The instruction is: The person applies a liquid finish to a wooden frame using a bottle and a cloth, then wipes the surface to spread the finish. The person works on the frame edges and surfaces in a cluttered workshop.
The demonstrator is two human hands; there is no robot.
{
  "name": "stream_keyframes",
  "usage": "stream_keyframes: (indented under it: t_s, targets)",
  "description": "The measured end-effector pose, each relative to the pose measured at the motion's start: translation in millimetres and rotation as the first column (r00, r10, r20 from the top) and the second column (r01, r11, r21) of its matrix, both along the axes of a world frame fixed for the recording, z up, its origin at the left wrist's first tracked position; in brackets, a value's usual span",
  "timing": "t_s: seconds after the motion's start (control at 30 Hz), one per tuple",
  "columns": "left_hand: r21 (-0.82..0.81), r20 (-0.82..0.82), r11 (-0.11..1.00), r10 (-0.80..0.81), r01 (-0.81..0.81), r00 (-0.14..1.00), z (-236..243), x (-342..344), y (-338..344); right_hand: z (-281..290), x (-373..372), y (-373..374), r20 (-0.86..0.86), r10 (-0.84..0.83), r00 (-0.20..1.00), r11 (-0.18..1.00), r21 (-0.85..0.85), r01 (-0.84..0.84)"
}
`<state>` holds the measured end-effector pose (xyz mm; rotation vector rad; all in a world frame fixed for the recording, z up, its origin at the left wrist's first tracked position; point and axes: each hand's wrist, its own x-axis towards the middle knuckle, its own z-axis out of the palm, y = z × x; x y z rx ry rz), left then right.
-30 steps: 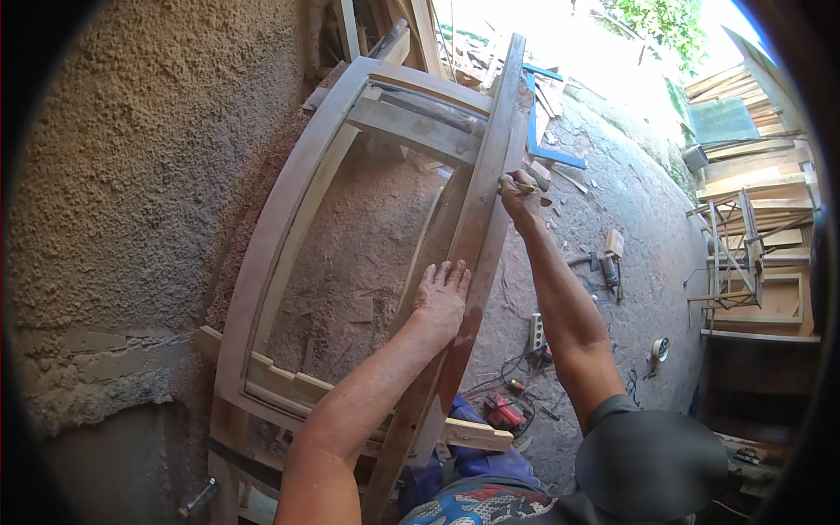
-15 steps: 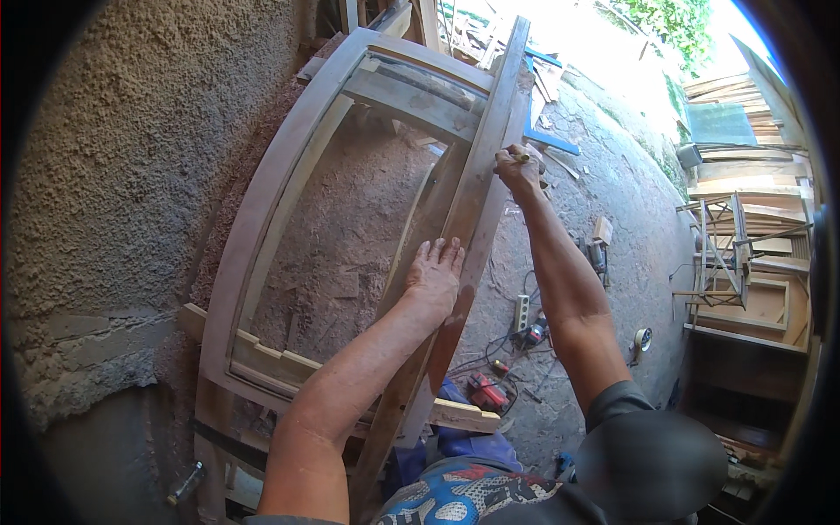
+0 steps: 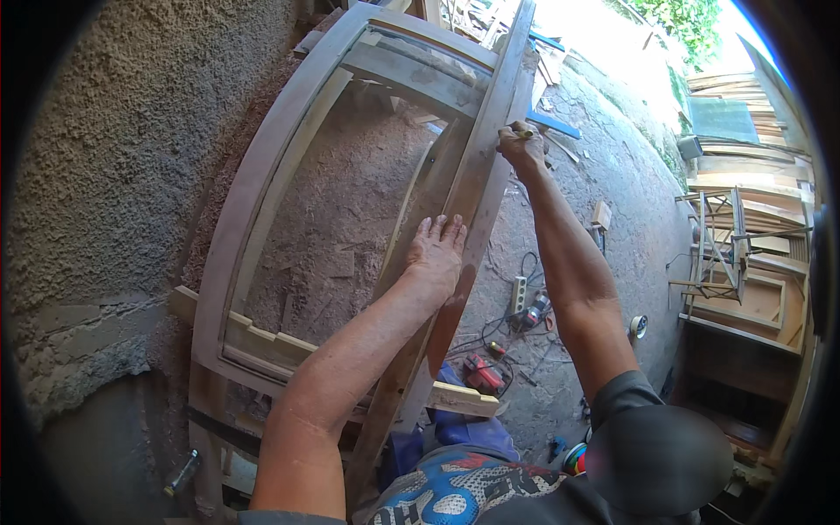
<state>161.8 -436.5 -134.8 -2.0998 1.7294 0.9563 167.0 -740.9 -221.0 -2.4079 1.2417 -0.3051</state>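
In the head view, the hands are apart. The left hand (image 3: 435, 258) lies flat, fingers extended, on the long wooden board (image 3: 477, 188), which runs beneath it along the right side of the wooden frame (image 3: 234, 219). Farther up, the right hand (image 3: 525, 150) is closed around a small yellowish tool (image 3: 524, 134) at the board's right edge.

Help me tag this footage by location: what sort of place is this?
Probably a carpentry workshop open to daylight: there's a large wooden frame, boards stacked at the right, and what look like power tools on the ground.
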Motion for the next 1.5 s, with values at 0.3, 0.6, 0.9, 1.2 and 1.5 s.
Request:
stream_keyframes:
  t_s: [0.3,0.6,0.9,1.2,1.5]
  targets:
    - [-0.066,0.037,0.998,0.014,-0.012,0.999,-24,-4,1,12,-3,16,-0.041,0.016,0.999,1.000,0.003,-0.016]
    - [-0.025,0.026,1.000,-0.009,0.010,1.000,-8,-4,-2,22,-34,64,0.013,-0.049,0.999,0.991,0.125,0.047]
    - [-0.053,0.056,0.999,0.002,0.001,0.998,-17,-3,0,42,-58,132,0.057,0.023,0.998,0.998,0.060,-0.026]
    - [-0.032,0.096,0.999,-0.036,0.039,0.995,-5,-4,2,24,-65,131,0.113,-0.041,0.993,0.985,0.169,0.022]
    - [-0.042,0.102,0.998,-0.037,0.041,0.994,-12,-5,-2,19,-74,137,0.118,0.011,0.993,0.997,0.078,-0.021]
